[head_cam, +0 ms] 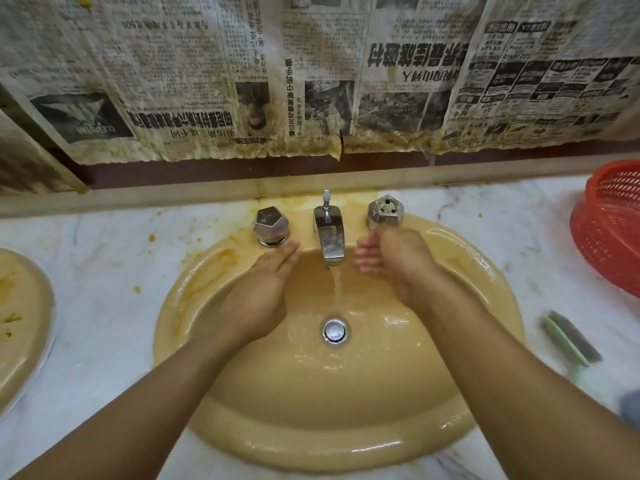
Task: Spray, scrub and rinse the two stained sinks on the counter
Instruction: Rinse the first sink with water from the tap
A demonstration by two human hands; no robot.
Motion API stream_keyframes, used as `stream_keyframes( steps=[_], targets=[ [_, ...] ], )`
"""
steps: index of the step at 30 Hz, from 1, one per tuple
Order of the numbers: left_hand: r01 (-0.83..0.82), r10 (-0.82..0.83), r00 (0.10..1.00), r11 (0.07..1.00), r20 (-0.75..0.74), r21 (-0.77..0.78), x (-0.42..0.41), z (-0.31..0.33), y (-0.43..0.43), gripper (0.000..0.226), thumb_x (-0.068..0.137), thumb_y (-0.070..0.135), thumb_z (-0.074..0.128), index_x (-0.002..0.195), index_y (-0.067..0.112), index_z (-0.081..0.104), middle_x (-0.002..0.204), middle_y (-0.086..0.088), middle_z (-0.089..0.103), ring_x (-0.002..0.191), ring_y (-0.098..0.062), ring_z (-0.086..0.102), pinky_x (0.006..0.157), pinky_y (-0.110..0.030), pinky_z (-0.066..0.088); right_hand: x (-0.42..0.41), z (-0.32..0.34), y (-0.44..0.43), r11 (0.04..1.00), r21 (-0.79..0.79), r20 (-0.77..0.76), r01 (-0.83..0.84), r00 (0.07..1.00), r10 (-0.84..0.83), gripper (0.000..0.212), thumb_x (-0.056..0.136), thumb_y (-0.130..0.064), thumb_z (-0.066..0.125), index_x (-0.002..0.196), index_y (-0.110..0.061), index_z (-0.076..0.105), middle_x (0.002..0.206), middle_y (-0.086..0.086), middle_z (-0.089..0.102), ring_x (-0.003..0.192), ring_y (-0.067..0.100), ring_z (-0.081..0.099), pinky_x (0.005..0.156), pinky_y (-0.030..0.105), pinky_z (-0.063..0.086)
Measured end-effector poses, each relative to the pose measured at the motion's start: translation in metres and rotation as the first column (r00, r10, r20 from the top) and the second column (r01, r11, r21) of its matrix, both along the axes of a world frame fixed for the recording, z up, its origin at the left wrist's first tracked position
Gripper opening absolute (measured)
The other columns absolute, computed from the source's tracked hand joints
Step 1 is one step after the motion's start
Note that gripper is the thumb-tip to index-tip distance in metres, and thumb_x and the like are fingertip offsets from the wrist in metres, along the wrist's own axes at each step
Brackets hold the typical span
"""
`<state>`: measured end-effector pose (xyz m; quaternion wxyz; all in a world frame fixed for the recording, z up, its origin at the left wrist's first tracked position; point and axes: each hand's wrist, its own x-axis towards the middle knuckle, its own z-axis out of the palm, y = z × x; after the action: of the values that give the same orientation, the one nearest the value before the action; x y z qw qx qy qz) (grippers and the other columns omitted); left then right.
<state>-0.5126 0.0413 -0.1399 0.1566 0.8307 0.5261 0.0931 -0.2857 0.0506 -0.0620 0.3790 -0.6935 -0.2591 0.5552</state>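
Both hands are empty over the sink [346,427]: the left hand [266,285] lies flat and open, fingers toward the tap [329,237]; the right hand [391,261] is loosely cupped, fingers curled, just beside the stream [337,285]. Orange stains remain on the rim beyond the left hand, so a rinse by palm alone may leave them; splashing over the rim could wet the table [114,306]. Water sheets across the basin toward the drain [334,330]. A second sink [20,323], still blotched, sits well left of the left hand. A brush [571,341] lies right of the right forearm, near a red basket [609,230] whose contents I cannot tell.
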Motion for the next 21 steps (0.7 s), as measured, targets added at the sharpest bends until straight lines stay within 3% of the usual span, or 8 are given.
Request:
stream_keyframes(
  steps=[3,6,10,13,15,18,19,21],
  targets=[
    [-0.076,0.066,0.988,0.995,0.143,0.068,-0.021,0.000,0.002,0.069,0.087,-0.011,0.051,0.151,0.013,0.049,0.157,-0.001,0.046,0.145,-0.021,0.042,0.120,-0.027,0.030,-0.018,-0.024,-0.017,0.969,-0.240,-0.491,0.057,0.854,-0.172,0.039,0.109,-0.025,0.041,0.110,0.007,0.063,0.100,0.026,0.073,0.086,0.034,0.073,0.075,0.042,0.061],
    [-0.162,0.112,0.967,0.963,0.229,0.213,-0.028,0.001,0.005,0.045,0.092,-0.007,0.059,0.134,0.009,0.063,0.126,-0.006,0.056,0.121,-0.025,0.055,0.102,-0.033,0.046,-0.030,-0.034,-0.018,0.928,-0.353,-0.653,0.119,0.680,-0.335,0.034,0.107,-0.021,0.047,0.110,0.006,0.067,0.086,0.022,0.075,0.068,0.030,0.075,0.059,0.034,0.062],
    [-0.288,0.190,0.908,0.930,0.373,0.228,-0.024,0.014,0.011,0.043,0.095,0.009,0.069,0.137,0.009,0.059,0.125,-0.006,0.050,0.118,-0.017,0.053,0.101,-0.007,0.032,-0.012,-0.020,-0.019,0.953,-0.301,-0.532,0.043,0.822,-0.204,0.050,0.107,-0.021,0.045,0.068,0.000,0.067,0.072,0.016,0.070,0.065,0.025,0.070,0.050,0.030,0.059],
    [-0.352,0.263,0.854,0.928,0.448,0.126,-0.013,0.023,0.024,0.054,0.096,0.022,0.072,0.144,0.009,0.053,0.131,-0.001,0.047,0.115,-0.001,0.043,0.100,0.001,0.024,0.006,0.022,-0.015,0.984,-0.171,-0.356,0.045,0.929,-0.104,0.034,0.107,-0.016,0.044,0.090,0.003,0.067,0.073,0.014,0.069,0.063,0.022,0.068,0.054,0.031,0.059],
    [-0.378,0.319,0.829,0.925,0.460,0.040,-0.004,0.024,0.041,0.056,0.094,0.026,0.074,0.144,0.010,0.054,0.134,0.000,0.049,0.114,-0.002,0.045,0.100,-0.008,0.031,0.003,0.056,-0.001,0.999,-0.041,-0.325,0.012,0.945,-0.025,0.035,0.108,-0.015,0.041,0.095,0.006,0.065,0.080,0.018,0.072,0.069,0.026,0.074,0.064,0.034,0.063],
    [-0.409,0.392,0.765,0.909,0.512,-0.085,0.012,0.027,0.069,0.027,0.091,0.027,0.077,0.116,0.018,0.071,0.109,0.001,0.066,0.090,-0.002,0.061,0.086,-0.026,0.050,-0.029,0.097,0.027,0.969,0.092,-0.290,-0.230,0.925,0.247,0.039,0.110,-0.018,0.037,0.109,0.011,0.063,0.101,0.027,0.073,0.090,0.035,0.076,0.082,0.040,0.064],
    [-0.429,0.429,0.735,0.894,0.526,-0.130,0.015,0.027,0.076,0.011,0.091,0.027,0.076,0.100,0.021,0.072,0.092,0.005,0.068,0.077,0.004,0.060,0.075,-0.029,0.050,-0.044,0.105,0.036,0.944,0.105,-0.256,-0.312,0.909,0.329,0.039,0.110,-0.018,0.038,0.111,0.013,0.061,0.104,0.028,0.072,0.095,0.037,0.075,0.086,0.043,0.063],
    [-0.442,0.447,0.690,0.883,0.570,-0.157,0.017,0.025,0.086,0.016,0.088,0.031,0.072,0.074,0.026,0.065,0.064,0.012,0.063,0.057,0.005,0.056,0.058,-0.028,0.041,-0.071,0.108,0.050,0.892,0.108,-0.141,-0.439,0.882,0.450,0.032,0.109,-0.016,0.041,0.103,0.010,0.059,0.101,0.024,0.067,0.101,0.035,0.070,0.090,0.047,0.060]
  ],
)
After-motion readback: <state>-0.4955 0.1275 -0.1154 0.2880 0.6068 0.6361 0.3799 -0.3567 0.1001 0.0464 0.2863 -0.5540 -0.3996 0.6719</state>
